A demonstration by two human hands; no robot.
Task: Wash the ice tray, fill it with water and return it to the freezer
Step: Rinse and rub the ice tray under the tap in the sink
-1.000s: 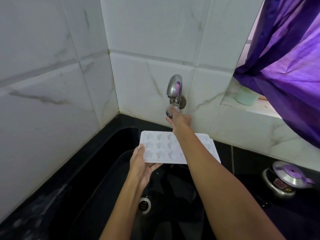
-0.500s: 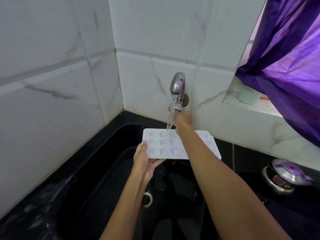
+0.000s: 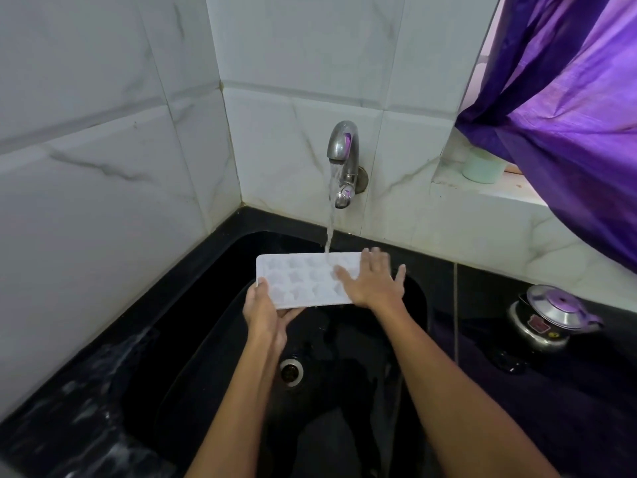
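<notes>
No text, brand, number or sign can be read in this view. The only label-like marks stand on the side of the metal pressure cooker (image 3: 548,322) at the right: a red patch and, just beside it, a small yellow mark, both too small and blurred to make out any lettering or figure
</notes>
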